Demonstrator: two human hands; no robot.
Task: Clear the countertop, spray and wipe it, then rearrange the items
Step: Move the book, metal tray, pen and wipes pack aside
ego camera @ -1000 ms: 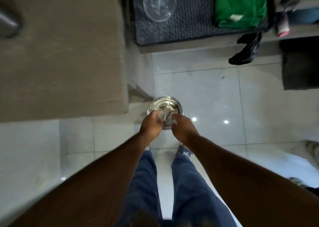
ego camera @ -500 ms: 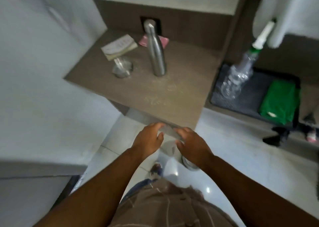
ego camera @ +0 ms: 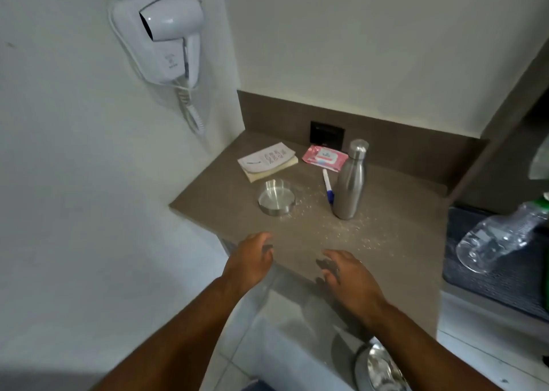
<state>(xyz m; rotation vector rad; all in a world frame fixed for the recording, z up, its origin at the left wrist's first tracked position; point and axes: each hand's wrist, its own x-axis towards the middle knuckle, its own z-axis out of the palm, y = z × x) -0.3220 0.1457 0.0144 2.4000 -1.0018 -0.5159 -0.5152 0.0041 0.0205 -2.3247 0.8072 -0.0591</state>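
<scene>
Both the left hand point(ego camera: 251, 260) and right hand point(ego camera: 346, 274) are held empty with fingers loosely spread over the table point(ego camera: 395, 212) front edge, while the steel bottle point(ego camera: 350, 182), round tin point(ego camera: 276, 197), pen point(ego camera: 327, 185), wipes pack point(ego camera: 324, 157) and booklet point(ego camera: 267, 160) are left toward its back-left corner among scattered crumbs point(ego camera: 341, 227).

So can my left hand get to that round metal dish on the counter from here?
Probably yes. The left hand is empty at the counter's near edge, and only bare, crumb-strewn countertop lies between it and the metal dish.
</scene>
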